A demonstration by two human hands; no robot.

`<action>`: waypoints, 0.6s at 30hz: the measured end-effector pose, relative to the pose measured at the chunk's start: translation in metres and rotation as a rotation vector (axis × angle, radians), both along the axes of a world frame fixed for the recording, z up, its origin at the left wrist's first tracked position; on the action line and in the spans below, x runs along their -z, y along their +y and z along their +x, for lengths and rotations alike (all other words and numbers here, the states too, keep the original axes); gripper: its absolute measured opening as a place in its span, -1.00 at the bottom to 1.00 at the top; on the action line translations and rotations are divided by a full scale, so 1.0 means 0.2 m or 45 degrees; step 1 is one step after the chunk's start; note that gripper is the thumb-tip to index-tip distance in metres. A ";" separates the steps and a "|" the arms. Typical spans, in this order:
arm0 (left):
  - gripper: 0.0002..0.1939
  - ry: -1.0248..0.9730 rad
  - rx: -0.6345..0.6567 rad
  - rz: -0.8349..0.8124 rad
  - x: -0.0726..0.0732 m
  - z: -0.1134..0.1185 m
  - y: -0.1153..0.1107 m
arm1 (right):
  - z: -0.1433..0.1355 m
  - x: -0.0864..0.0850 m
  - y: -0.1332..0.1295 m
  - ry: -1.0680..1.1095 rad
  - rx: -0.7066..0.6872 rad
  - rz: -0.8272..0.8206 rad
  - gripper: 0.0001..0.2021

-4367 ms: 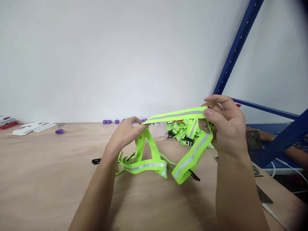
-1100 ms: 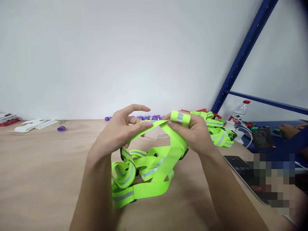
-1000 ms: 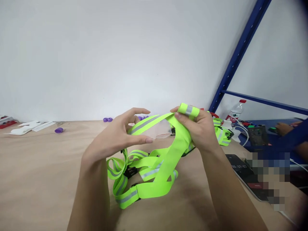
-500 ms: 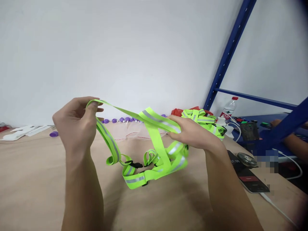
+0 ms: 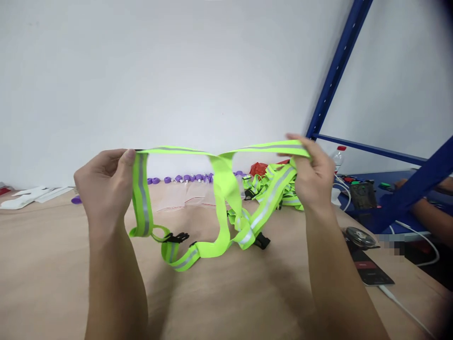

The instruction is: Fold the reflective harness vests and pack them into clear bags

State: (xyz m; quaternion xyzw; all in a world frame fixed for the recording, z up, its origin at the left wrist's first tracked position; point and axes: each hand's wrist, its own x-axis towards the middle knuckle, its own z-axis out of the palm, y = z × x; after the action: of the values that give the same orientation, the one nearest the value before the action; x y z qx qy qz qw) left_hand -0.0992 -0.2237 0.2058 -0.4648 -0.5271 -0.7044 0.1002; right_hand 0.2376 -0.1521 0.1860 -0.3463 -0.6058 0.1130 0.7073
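A neon-yellow reflective harness vest (image 5: 222, 177) with silver stripes hangs between my two hands above the table. My left hand (image 5: 106, 182) pinches one shoulder strap, thumb on top, at the left. At the right, my right hand (image 5: 313, 172) is closed around the other strap, its fingertips slightly blurred. The upper straps run nearly level between the hands. Below them dangle the waist straps, with a black buckle (image 5: 177, 237) on the left and another black buckle (image 5: 262, 241) on the right.
Behind lie a pile of similar vests (image 5: 258, 184), purple caps (image 5: 193, 178) in a row and clear plastic bags (image 5: 201, 194). To the right are a phone (image 5: 371, 269), a blue metal frame (image 5: 336, 71), a bottle (image 5: 339, 158) and another person's arm (image 5: 433, 217).
My right hand has moved right and up, spreading the straps apart. The vest has opened out from a bunched shape, and my left hand has stayed nearly in place.
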 end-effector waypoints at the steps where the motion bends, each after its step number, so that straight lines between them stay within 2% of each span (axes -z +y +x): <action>1: -0.80 -0.005 0.011 -0.006 0.00 0.00 0.00 | 0.01 0.00 0.01 0.161 0.091 0.128 -0.68; 2: -0.79 0.003 0.026 -0.013 0.00 0.00 0.00 | 0.01 -0.01 0.02 0.301 0.131 0.221 -0.68; 4: -0.77 0.056 0.126 -0.054 0.00 0.05 -0.01 | 0.01 -0.02 0.03 0.462 0.065 0.288 -0.68; 6: -0.76 0.166 0.347 -0.189 0.00 0.12 -0.01 | 0.00 -0.02 0.02 0.434 -0.075 0.253 -0.69; 9: -0.70 0.394 0.791 -0.559 0.03 0.29 0.01 | -0.05 0.00 0.00 0.211 -0.183 0.138 -0.73; 12: -0.52 0.718 1.065 -1.041 0.13 0.47 0.06 | -0.10 0.01 -0.03 0.023 -0.166 0.055 -0.76; 14: -0.42 0.967 1.113 -1.314 0.23 0.58 0.10 | -0.11 0.01 -0.05 -0.019 -0.130 0.055 -0.77; 16: -0.51 1.192 1.065 -1.485 0.34 0.67 0.14 | -0.11 0.00 -0.06 -0.008 -0.093 0.077 -0.79; 18: -0.52 1.319 0.979 -1.587 0.45 0.74 0.16 | -0.11 -0.02 -0.07 0.031 -0.052 0.111 -0.80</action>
State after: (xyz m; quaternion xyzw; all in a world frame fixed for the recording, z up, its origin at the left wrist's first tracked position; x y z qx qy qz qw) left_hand 0.0487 -0.1921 0.1162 -0.8388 -0.5106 0.0227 -0.1878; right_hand 0.2165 -0.1664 0.1892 -0.3012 -0.6083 0.1053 0.7267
